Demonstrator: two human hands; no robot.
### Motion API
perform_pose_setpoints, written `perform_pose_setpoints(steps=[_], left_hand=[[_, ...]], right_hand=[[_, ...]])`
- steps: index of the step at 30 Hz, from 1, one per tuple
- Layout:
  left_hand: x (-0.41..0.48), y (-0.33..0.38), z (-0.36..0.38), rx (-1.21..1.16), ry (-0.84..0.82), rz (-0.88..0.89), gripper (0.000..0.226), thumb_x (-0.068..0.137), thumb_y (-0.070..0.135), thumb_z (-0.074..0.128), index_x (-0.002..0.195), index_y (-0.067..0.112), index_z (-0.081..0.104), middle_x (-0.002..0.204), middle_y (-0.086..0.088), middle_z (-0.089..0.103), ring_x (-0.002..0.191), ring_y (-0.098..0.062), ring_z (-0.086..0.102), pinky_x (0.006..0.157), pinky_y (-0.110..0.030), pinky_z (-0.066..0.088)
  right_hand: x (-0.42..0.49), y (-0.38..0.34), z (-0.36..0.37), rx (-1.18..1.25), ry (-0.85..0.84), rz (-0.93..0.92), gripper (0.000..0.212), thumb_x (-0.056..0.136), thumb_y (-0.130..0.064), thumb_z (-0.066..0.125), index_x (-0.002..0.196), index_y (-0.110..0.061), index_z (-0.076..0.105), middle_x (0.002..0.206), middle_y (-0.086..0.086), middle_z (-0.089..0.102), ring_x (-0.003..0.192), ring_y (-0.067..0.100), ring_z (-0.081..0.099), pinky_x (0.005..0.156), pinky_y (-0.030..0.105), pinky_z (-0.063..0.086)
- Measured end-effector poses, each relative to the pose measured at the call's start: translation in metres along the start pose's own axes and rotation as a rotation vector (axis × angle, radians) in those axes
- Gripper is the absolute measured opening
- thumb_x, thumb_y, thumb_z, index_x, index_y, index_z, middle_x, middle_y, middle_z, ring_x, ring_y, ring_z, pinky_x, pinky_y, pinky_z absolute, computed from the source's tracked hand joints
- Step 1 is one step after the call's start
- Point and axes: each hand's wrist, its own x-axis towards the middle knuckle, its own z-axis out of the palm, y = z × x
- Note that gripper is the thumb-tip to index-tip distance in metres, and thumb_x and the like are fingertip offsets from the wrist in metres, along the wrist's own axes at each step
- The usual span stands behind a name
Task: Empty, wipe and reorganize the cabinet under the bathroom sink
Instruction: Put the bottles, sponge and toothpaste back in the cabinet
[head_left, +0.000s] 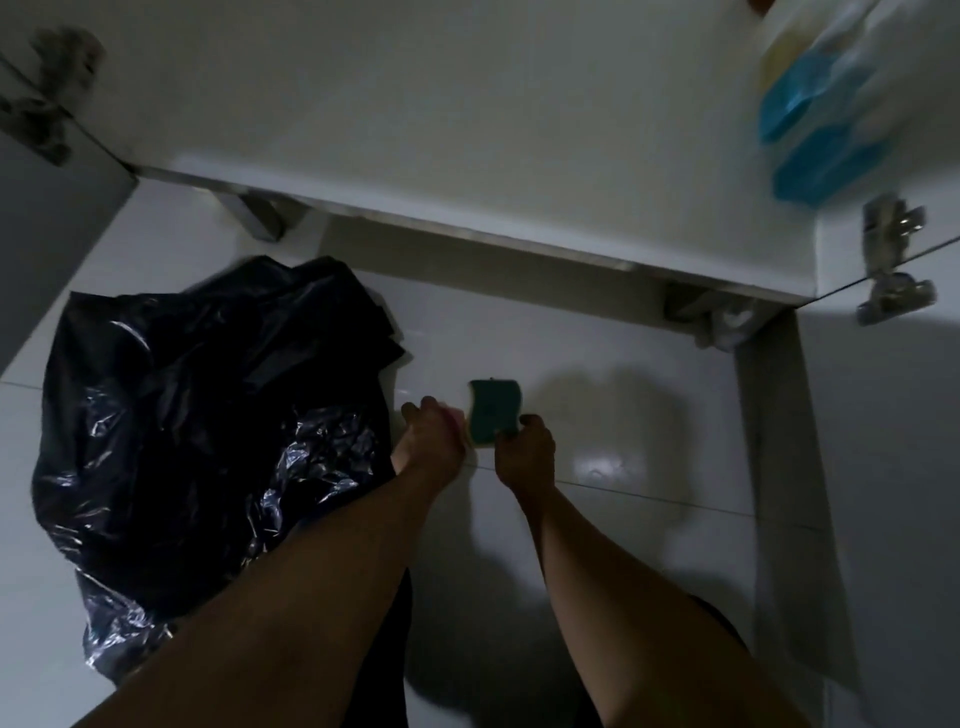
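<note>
The black bin bag (208, 441) slumps crumpled and glossy on the pale floor tiles (597, 395) at my left; I cannot see what is in it. Blurred blue-and-white bottles (815, 104) stand at the right end of the white cabinet floor (441, 119). Between my hands, over the tiles in front of the cabinet, is the wavy-edged sponge (493, 413), green scouring face up over yellow foam. My right hand (524, 452) pinches its near corner; my left hand (431, 439) closes around something pink, touching the sponge's left edge.
</note>
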Motion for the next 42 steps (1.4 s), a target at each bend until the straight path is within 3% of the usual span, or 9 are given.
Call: perform_pose_setpoints(steps=[5,9,14,20,25,31,36,39,42], left_hand=[[0.007,-0.002,0.009,-0.152,0.012,-0.064,0.055,0.083,0.016,0.07,0.128,0.007,0.039,0.13,-0.016,0.037,0.114,-0.035,0.052,0.084,-0.041,0.054],[0.001,-0.006,0.003,-0.108,-0.006,0.001,0.066,0.075,0.018,0.077,0.129,0.009,0.039,0.13,-0.015,0.037,0.114,-0.036,0.052,0.086,-0.041,0.055],[-0.017,0.017,-0.031,-0.181,0.094,0.124,0.048,0.078,0.028,0.069,0.119,0.013,0.049,0.118,-0.011,0.044,0.102,-0.033,0.058,0.08,-0.042,0.055],[-0.044,0.063,-0.083,-0.368,0.279,0.412,0.054,0.075,0.025,0.079,0.122,0.015,0.055,0.122,-0.004,0.042,0.092,-0.022,0.058,0.076,-0.028,0.046],[-0.05,0.123,-0.136,-0.404,0.416,0.618,0.049,0.078,0.029,0.079,0.12,0.015,0.058,0.119,-0.007,0.046,0.089,-0.025,0.06,0.079,-0.034,0.053],[-0.02,0.183,-0.163,-0.329,0.455,0.654,0.047,0.081,0.028,0.076,0.124,0.02,0.057,0.121,-0.009,0.045,0.096,-0.031,0.061,0.081,-0.032,0.049],[0.011,0.209,-0.166,-0.302,0.43,0.617,0.041,0.086,0.03,0.073,0.123,0.029,0.058,0.122,-0.006,0.043,0.1,-0.032,0.06,0.091,-0.041,0.054],[0.025,0.221,-0.169,-0.315,0.41,0.613,0.036,0.086,0.032,0.072,0.12,0.031,0.059,0.12,-0.003,0.041,0.1,-0.031,0.06,0.089,-0.04,0.053],[0.033,0.221,-0.166,-0.207,0.445,0.633,0.04,0.084,0.039,0.074,0.118,0.025,0.059,0.124,-0.006,0.041,0.105,-0.028,0.053,0.085,-0.039,0.052]], right_hand=[[0.008,-0.003,0.008,0.114,0.051,0.063,0.014,0.09,-0.002,0.057,0.104,0.0,0.059,0.098,0.01,0.064,0.078,0.018,0.059,0.059,0.025,0.047],[0.003,-0.008,-0.004,0.059,0.069,-0.057,0.01,0.091,-0.001,0.053,0.088,-0.01,0.054,0.088,0.003,0.059,0.065,0.005,0.05,0.049,0.006,0.036],[-0.008,-0.026,-0.043,0.123,0.153,-0.221,0.007,0.09,-0.001,0.054,0.087,-0.007,0.056,0.082,-0.003,0.055,0.065,0.004,0.05,0.048,0.004,0.037],[-0.02,-0.055,-0.11,0.314,0.297,-0.4,0.017,0.094,-0.018,0.057,0.111,-0.018,0.056,0.099,-0.009,0.059,0.09,0.01,0.061,0.076,0.025,0.052],[-0.012,-0.083,-0.179,0.366,0.549,-0.515,0.027,0.093,-0.009,0.056,0.119,-0.007,0.047,0.093,0.006,0.061,0.085,0.023,0.059,0.07,0.02,0.035],[0.034,-0.086,-0.234,0.188,0.626,-0.375,0.014,0.093,-0.006,0.048,0.106,-0.011,0.046,0.098,0.013,0.063,0.088,0.028,0.059,0.066,0.031,0.037],[0.073,-0.089,-0.248,0.139,0.589,-0.322,0.014,0.09,-0.004,0.047,0.098,-0.009,0.057,0.099,0.013,0.063,0.092,0.031,0.059,0.068,0.03,0.04],[0.085,-0.096,-0.253,0.094,0.549,-0.299,0.018,0.095,-0.015,0.051,0.109,-0.007,0.06,0.11,0.017,0.061,0.099,0.031,0.059,0.075,0.029,0.043],[0.085,-0.098,-0.251,-0.23,0.616,-0.286,0.048,0.091,-0.052,0.053,0.121,-0.015,0.055,0.122,0.018,0.048,0.106,0.034,0.053,0.087,0.041,0.047]])
